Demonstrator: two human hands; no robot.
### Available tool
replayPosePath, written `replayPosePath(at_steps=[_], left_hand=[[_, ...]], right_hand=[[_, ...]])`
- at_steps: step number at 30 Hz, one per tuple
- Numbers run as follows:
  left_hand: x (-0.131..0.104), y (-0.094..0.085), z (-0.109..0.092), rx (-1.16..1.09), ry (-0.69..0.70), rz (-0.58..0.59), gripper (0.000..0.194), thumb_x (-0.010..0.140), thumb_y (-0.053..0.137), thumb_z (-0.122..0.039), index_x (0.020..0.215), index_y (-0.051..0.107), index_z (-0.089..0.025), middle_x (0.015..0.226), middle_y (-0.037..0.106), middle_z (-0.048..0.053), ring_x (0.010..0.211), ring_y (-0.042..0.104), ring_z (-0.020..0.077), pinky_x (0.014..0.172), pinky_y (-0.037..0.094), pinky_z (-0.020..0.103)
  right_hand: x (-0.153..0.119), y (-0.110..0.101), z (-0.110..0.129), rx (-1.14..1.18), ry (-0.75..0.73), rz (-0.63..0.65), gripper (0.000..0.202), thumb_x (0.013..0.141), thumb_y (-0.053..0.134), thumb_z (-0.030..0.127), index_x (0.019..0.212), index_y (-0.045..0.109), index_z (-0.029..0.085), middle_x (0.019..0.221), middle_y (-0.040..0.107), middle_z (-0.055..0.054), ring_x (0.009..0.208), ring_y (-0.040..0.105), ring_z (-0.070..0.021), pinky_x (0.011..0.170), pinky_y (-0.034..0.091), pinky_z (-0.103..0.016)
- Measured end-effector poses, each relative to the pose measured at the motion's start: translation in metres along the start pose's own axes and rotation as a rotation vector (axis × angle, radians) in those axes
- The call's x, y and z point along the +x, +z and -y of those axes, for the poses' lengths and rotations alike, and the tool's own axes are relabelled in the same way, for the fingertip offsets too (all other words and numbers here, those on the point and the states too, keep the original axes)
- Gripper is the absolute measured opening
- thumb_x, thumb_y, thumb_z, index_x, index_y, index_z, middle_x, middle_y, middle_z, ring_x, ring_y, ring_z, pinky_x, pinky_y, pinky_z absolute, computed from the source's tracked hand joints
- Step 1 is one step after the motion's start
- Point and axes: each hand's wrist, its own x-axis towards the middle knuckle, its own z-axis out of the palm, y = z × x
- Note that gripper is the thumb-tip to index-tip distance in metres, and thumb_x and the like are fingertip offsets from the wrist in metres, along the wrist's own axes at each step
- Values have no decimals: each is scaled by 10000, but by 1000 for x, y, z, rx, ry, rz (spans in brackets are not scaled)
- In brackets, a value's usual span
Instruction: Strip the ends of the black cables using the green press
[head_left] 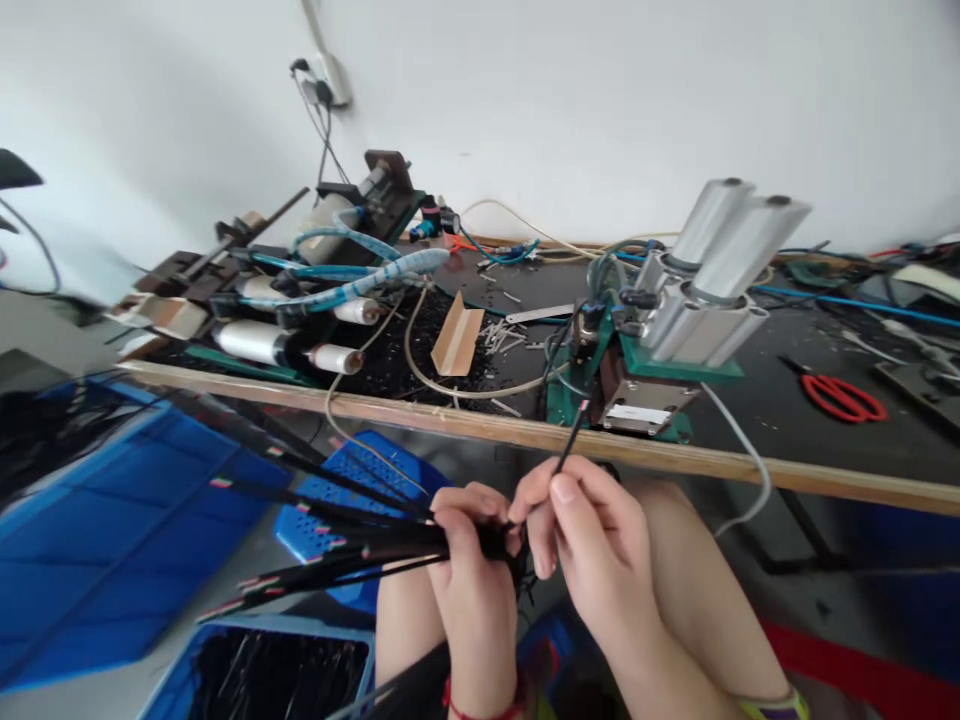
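Observation:
My left hand (472, 550) is closed around a bundle of black cables (375, 527). Their ends fan out to the left and show small red, white and green wire tips. Close beside it, my right hand (592, 530) pinches a single black cable (571, 440) between thumb and fingers. That cable's bare-coloured tip points up toward the bench edge, in front of a pneumatic press (652, 390) with a green base and silver cylinders. Both hands are above my lap, and the lower part of the bundle is hidden behind them.
A wood-edged bench (765, 410) runs across in front. On it are a machine with white cylinders (247, 340), a folded cardboard piece (457, 338) and red-handled scissors (840, 396). A blue bin (176, 680) with black pieces, a blue stool (360, 470) and a large blue crate (135, 530) stand lower left.

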Motion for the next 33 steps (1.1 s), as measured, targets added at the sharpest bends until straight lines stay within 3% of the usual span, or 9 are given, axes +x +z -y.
replayPosePath(at_steps=[3,6,9,13,19,22,25,31,33], left_hand=[[3,4,0,28,71,16,520,1033,743,-682,813,687,-215,710,689,10,657,681,182,647,607,280],[5,8,1,40,119,26,499,1067,711,-653,828,662,-218,665,662,-10,625,662,183,747,649,347],[7,12,2,9,105,36,498,1053,736,-651,825,638,-219,604,589,-40,527,553,149,653,591,308],[8,16,2,29,93,18,497,1065,743,-621,799,618,-221,564,522,-50,503,462,137,591,517,280],[10,17,4,67,84,4,447,1123,670,-582,835,613,-246,579,503,-52,522,415,161,588,492,307],[11,20,4,113,94,-24,453,1176,574,-552,835,608,-254,577,477,-48,530,383,174,603,478,328],[11,23,5,118,81,-30,491,1200,509,-541,813,604,-254,556,445,-46,517,349,174,599,455,337],[11,27,7,94,50,-23,504,1161,600,-568,775,610,-245,529,431,-54,484,331,155,574,411,335],[11,28,7,87,40,-32,529,1191,535,-541,764,613,-239,528,422,-50,476,324,152,577,396,345]], right_hand=[[-6,-19,-5,87,44,-171,467,1086,719,555,790,709,194,643,721,5,337,513,-65,345,322,-183],[-6,-41,-7,-4,58,-264,538,1060,738,602,710,681,196,560,668,16,305,454,-61,314,252,-186],[-5,-59,-8,-74,86,-286,583,1053,739,596,635,633,203,511,630,15,318,405,-56,329,227,-189],[-4,-74,-11,-79,91,-316,594,1051,736,543,575,600,214,442,557,29,357,376,-62,415,326,-223],[13,-79,-15,-4,32,-390,420,912,712,326,515,609,233,418,551,25,390,460,-99,465,363,-260],[22,-81,-13,11,66,-425,398,877,691,333,502,597,239,406,530,39,356,418,-87,448,327,-262],[26,-81,-9,33,115,-442,466,924,696,370,495,566,244,410,514,43,352,396,-73,447,332,-262],[33,-77,-3,96,103,-424,496,917,769,385,476,582,255,398,495,49,353,413,-78,432,360,-252],[37,-75,-3,141,78,-416,515,899,797,392,456,576,251,386,490,50,337,388,-69,417,332,-245]])
